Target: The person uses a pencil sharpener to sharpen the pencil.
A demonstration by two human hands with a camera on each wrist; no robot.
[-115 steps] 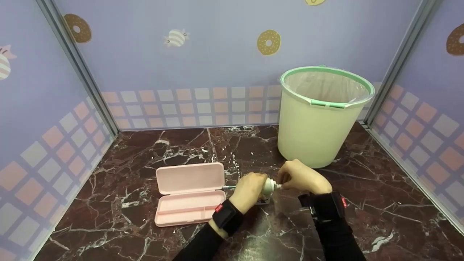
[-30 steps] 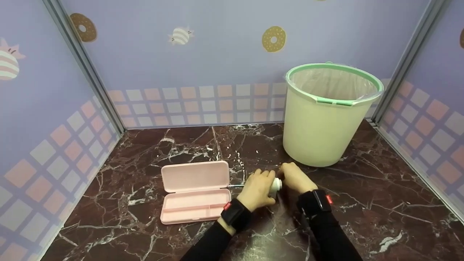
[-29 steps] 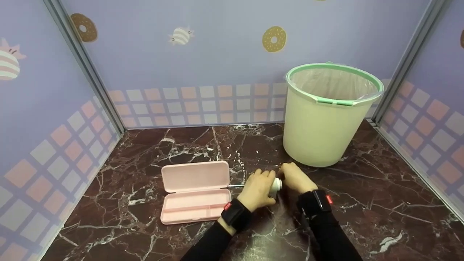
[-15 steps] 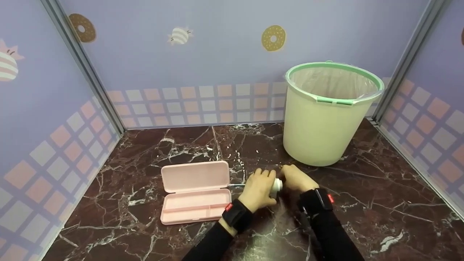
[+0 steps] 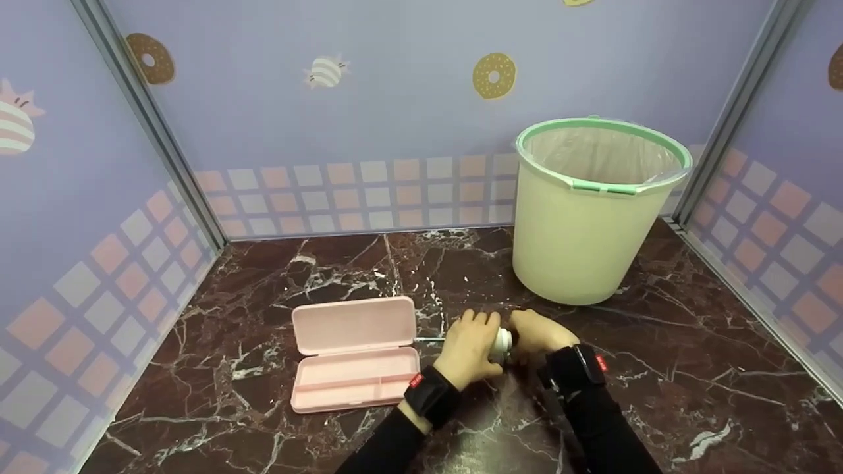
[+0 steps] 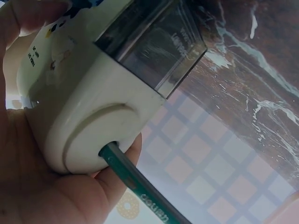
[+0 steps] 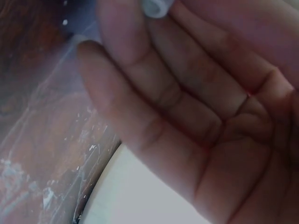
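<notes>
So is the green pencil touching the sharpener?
Touching. The left wrist view shows the green pencil pushed into the hole of the sharpener, held by the left hand.

Green pencil (image 6: 140, 186) in the sharpener (image 6: 93, 107): pale lettering, inverted, not reliably legible. Sharpener body carries small dark print, also too small to read.

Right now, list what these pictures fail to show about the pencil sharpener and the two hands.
- Cream plastic pencil sharpener: in the head view the left hand covers nearly all of it.
- Green pencil: its tip is hidden inside the sharpener; the frame edge cuts off its far end.
- Right hand: its grip is hidden by its own back in the head view and blurred in the right wrist view.
- Pale green bin: the rim hides its bottom.
</notes>
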